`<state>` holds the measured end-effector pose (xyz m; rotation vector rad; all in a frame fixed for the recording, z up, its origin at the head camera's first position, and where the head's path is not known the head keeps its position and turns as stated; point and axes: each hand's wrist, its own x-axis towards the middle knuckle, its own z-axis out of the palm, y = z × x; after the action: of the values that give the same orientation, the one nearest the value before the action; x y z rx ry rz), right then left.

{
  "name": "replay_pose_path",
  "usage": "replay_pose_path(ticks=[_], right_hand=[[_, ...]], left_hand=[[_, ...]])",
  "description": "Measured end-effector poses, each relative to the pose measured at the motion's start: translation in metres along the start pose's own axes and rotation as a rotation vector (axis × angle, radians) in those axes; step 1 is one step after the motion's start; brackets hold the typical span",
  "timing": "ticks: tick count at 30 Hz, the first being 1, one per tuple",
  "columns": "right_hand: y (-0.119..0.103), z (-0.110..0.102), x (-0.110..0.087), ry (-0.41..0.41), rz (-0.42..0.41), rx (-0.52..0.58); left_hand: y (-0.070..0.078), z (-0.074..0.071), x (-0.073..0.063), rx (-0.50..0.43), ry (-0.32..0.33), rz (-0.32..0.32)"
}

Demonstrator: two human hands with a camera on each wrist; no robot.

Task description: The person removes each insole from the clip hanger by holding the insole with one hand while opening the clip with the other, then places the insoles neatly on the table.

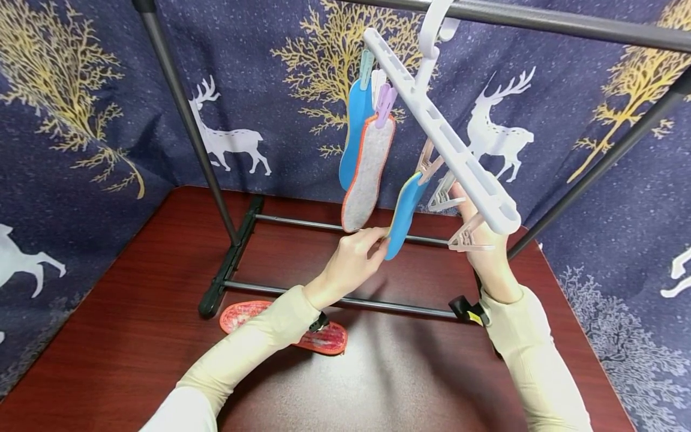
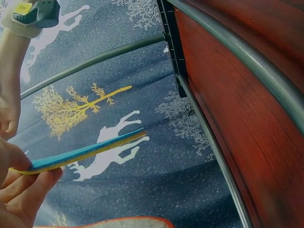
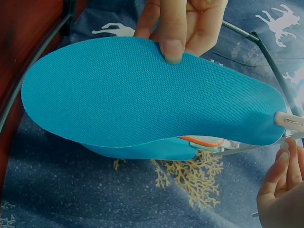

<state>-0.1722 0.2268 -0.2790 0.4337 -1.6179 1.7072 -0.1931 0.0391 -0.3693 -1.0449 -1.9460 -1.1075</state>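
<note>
A blue insole (image 1: pixel 406 210) with a yellow edge hangs from a pale pink clip (image 1: pixel 429 163) on the white hanger (image 1: pixel 448 135). My left hand (image 1: pixel 358 255) pinches its side edge between thumb and fingers; the right wrist view shows the thumb on the blue face (image 3: pixel 142 90). Beside the clipped end, my right hand (image 3: pixel 285 190) has its fingers loosely bent, their tips close to the clip (image 3: pixel 290 121), with nothing plainly held. The hanger partly hides this hand in the head view.
A grey insole with orange trim (image 1: pixel 369 174) and another blue insole (image 1: pixel 356 132) hang farther back on clips. Spare clips (image 1: pixel 468 237) dangle at the hanger's near end. A red insole (image 1: pixel 324 339) lies on the table (image 1: pixel 108 336), partly under my left forearm. A dark metal rack (image 1: pixel 540 21) carries the hanger.
</note>
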Motion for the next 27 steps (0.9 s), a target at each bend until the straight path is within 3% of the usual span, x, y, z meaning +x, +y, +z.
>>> replay_pose_path(ticks=[8, 14, 17, 21, 24, 25, 26, 27], right_hand=[[-0.01, 0.011, 0.006, -0.144, -0.017, -0.028], [-0.014, 0.015, 0.005, -0.128, 0.033, 0.033], [-0.018, 0.016, 0.004, -0.05, 0.15, -0.117], [0.019, -0.006, 0.01, -0.022, 0.266, -0.417], [0.044, -0.019, 0.017, -0.072, 0.279, -0.505], [0.043, -0.018, 0.017, -0.07, 0.305, -0.519], [0.054, -0.024, 0.02, -0.109, 0.259, -0.529], [0.058, -0.027, 0.021, -0.113, 0.265, -0.544]], left_hand=[[0.002, 0.001, -0.001, 0.017, -0.001, -0.001], [0.001, 0.001, -0.001, 0.014, -0.001, 0.011], [0.001, 0.002, 0.0, 0.02, -0.008, 0.019], [0.003, 0.002, 0.0, 0.022, -0.02, 0.018], [0.004, 0.001, 0.0, 0.017, -0.026, 0.007], [0.004, 0.001, 0.0, 0.017, -0.026, 0.004], [0.004, 0.001, -0.001, 0.018, -0.026, 0.002], [0.004, 0.002, -0.001, 0.018, -0.026, 0.001]])
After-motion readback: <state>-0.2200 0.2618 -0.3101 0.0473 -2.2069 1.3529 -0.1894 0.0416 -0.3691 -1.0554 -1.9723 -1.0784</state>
